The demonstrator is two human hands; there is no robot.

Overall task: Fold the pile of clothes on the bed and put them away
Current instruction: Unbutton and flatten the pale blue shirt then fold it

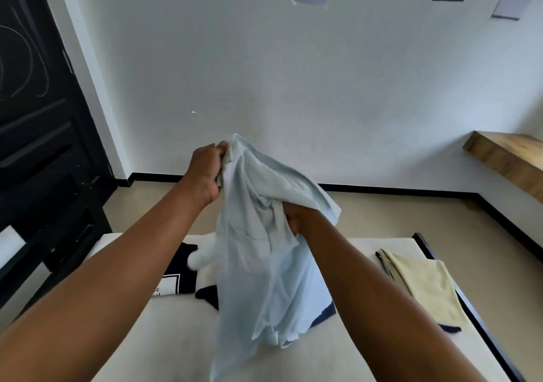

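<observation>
Two forearms [102, 279] reach over the bed [164, 337], its near edge cut off. A pale blue shirt [264, 264] hangs above it, hiding part of the dark clothes [179, 267] behind. The left hand [205, 173] pinches its top; the right hand [296, 217], half buried, clutches its middle. A folded yellow cloth [426, 287] lies by the bed's right edge.
</observation>
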